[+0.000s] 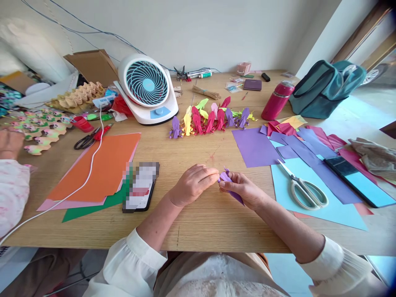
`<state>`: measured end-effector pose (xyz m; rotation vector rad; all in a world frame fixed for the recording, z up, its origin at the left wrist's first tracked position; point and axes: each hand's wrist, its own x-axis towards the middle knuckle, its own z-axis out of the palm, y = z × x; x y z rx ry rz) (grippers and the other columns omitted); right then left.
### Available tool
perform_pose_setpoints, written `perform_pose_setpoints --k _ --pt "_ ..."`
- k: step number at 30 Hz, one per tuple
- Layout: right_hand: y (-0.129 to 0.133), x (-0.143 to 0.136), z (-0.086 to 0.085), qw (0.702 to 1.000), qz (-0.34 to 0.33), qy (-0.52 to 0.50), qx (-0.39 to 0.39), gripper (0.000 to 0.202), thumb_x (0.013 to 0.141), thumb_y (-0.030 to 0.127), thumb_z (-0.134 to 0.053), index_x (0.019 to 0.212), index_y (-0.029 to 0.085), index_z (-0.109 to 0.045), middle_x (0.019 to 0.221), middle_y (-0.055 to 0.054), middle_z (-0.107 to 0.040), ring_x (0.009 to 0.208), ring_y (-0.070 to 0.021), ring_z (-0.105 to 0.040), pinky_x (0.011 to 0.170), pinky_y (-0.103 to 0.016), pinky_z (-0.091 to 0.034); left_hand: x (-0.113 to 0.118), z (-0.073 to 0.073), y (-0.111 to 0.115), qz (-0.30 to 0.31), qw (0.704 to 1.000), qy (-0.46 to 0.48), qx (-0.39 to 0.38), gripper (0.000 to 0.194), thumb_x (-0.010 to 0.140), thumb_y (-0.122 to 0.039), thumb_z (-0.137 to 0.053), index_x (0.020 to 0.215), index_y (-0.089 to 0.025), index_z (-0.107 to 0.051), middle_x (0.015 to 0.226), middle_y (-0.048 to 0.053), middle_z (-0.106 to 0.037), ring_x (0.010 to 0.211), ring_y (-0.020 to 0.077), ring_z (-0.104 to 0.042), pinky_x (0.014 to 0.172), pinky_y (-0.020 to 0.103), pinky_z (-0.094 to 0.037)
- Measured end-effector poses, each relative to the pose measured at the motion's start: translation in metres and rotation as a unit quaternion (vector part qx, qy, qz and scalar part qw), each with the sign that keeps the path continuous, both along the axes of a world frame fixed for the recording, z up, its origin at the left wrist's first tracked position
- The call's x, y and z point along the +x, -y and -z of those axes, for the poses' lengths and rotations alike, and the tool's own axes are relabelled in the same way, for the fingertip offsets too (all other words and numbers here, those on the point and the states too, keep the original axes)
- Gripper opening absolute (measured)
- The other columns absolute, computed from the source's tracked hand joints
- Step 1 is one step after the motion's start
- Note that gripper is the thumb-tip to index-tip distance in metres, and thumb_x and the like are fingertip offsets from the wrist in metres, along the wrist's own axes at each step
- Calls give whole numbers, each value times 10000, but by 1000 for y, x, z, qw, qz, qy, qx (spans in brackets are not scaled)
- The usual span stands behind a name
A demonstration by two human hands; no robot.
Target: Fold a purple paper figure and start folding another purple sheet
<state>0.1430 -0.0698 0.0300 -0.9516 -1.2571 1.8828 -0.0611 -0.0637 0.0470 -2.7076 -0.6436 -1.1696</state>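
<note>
My right hand (247, 190) pinches a purple folded-paper squid (237, 197) between thumb and fingers, above the table in front of me. My left hand (198, 183) is closed, its fingertips pressed together at the squid's curled strips; exactly what they grip is partly hidden. Beyond my hands stands a row of finished-looking paper squids in red, yellow, purple and pink, among them a red one (196, 120) and a yellow one (187, 121). A purple paper sheet (255, 146) lies beyond my right hand. White-handled scissors (305, 190) rest on a light blue sheet (337, 212).
A phone (142, 187) lies left of my hands, beside orange sheets (99, 169) crossed by a white cable (92, 165). Behind stand a fan (147, 84), a pink flask (277, 101) and a teal bag (321, 93). Another person's hand (10, 142) is at the far left.
</note>
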Motion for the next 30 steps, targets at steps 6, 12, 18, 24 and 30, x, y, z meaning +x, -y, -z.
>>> perform_pose_setpoints --k 6,12,18,24,30 --pt "1 0 1 1000 6 5 -1 391 682 495 -805 749 181 -583 694 28 -500 627 -102 -408 607 -245 -316 2 5 0 -29 999 26 -37 167 964 -118 -498 1057 -176 -624 999 70 -729 886 159 -652 842 316 -517" --pt "0 0 1 998 6 48 42 417 720 559 -751 754 196 -550 676 30 -455 619 -113 -368 584 -255 -296 5 7 1 -41 993 46 -105 134 939 -112 -517 944 -188 -628 896 42 -708 823 150 -631 789 291 -511" --pt "1 -2 3 979 45 123 156 368 844 498 -645 726 204 -458 667 45 -347 611 -107 -282 553 -263 -234 14 11 3 -68 960 128 -241 134 896 -87 -532 853 -187 -610 793 5 -665 735 117 -627 697 232 -483" --pt "2 -6 5 952 95 218 194 360 853 466 -614 696 212 -413 632 52 -335 574 -100 -282 522 -269 -211 13 8 3 -64 934 123 -330 131 882 -84 -547 908 -181 -632 848 15 -696 785 130 -653 732 237 -484" --pt "4 -10 4 927 123 256 247 340 845 421 -610 680 212 -399 630 48 -356 583 -103 -322 530 -261 -244 15 8 3 -77 917 147 -363 103 894 -173 -594 793 -170 -616 754 -1 -665 715 117 -629 699 222 -477"
